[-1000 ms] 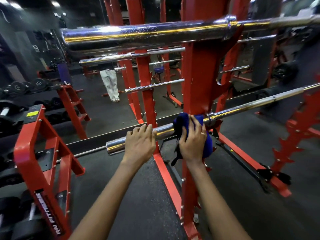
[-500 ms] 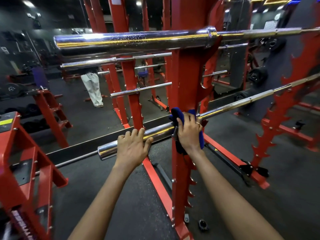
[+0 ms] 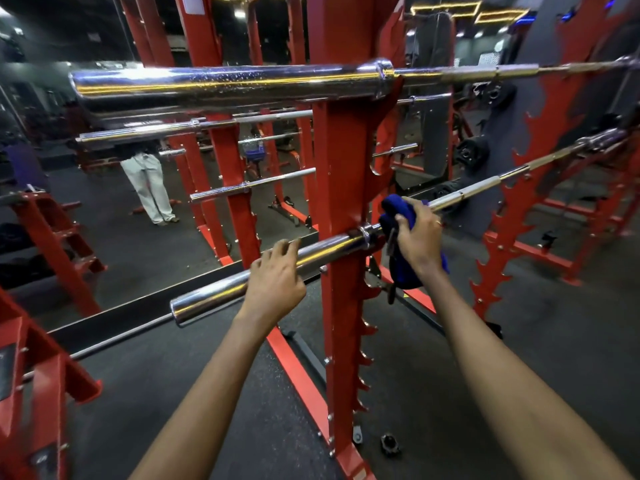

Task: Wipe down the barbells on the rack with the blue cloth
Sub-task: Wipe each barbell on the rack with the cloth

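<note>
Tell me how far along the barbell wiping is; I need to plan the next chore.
Done: nothing can be confirmed as finished. In hand: the right hand presses the blue cloth around the lower barbell just past the red rack post, while the left hand rests on its sleeve. Left: probably the rest of that shaft, and the upper barbell, which shows droplets or specks.

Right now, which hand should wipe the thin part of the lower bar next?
The right hand, probably. It already grips the blue cloth wrapped around the lower barbell just past the red rack post. The left hand has no cloth and only rests on the thick sleeve.
</note>
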`<state>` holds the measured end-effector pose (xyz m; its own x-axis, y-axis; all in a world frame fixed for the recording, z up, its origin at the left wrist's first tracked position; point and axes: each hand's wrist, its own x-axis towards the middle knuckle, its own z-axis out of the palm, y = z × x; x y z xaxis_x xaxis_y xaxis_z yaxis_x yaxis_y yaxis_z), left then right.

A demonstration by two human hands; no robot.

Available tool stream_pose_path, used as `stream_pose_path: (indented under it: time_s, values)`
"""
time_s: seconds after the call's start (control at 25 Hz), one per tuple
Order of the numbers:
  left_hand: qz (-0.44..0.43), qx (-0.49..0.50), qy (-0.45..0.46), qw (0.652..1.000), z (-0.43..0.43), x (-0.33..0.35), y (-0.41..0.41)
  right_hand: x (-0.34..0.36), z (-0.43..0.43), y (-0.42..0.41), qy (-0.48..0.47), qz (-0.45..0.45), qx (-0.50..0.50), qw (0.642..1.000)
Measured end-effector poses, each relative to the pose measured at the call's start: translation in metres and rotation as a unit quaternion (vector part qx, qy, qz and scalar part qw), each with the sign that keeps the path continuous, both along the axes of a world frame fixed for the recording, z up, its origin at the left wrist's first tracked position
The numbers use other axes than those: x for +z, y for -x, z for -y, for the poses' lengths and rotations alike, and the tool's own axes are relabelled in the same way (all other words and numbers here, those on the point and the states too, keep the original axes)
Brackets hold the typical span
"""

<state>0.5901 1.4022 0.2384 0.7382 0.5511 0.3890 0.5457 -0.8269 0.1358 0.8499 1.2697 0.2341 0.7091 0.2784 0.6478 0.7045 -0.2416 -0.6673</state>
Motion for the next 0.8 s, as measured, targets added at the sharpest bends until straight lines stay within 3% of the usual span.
stream_pose_path:
  time_s: [0.08,0.2,0.36,0.48,0.64,0.8]
  values:
    - [0.012,-0.03,-0.009,0.999,0.006,0.0,-0.024,0.003,-0.007,0.003,0.004,0.016,0.036,0.999]
    - [-0.041,-0.02,-0.028,0.999,-0.002,-0.009,-0.051,0.01,-0.016,-0.007,0.017,0.073,0.034,0.997]
    - [-0.052,0.005,-0.14,0.989,-0.011,-0.026,-0.06,0.0,-0.025,-0.036,0.142,0.092,0.138,0.976]
    - [-0.015,0.028,-0.158,0.987,-0.011,-0.036,-0.069,-0.026,-0.026,-0.042,0.203,0.113,0.164,0.959]
    - [0.018,0.079,-0.158,0.984,-0.003,-0.039,-0.078,-0.043,-0.027,-0.06,0.15,0.271,0.188,0.932]
    - [0.02,0.105,-0.16,0.981,0.003,-0.04,-0.082,-0.045,-0.037,-0.058,0.111,0.272,0.195,0.936]
